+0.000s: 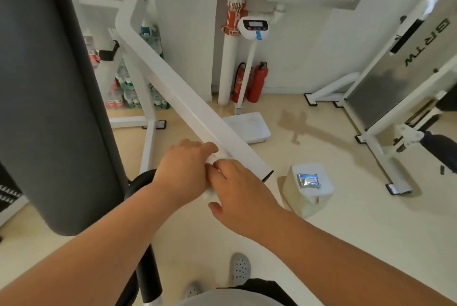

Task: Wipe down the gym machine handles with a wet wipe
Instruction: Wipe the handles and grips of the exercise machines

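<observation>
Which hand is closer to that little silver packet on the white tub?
Right. The right hand lies left of the packet; the left hand sits farther left, beyond it.

Bright, even indoor light; a soft shadow lies on the floor (371, 219) at centre right. Everything is slightly soft, and straight lines bow near the edges.

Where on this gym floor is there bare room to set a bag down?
Bare floor lies between the scale base, the white container and the right-hand machine's feet. More lies this side of the container, right of the right hand. It is crowded by the bottle packs at the wall and beneath the white arm.
</observation>
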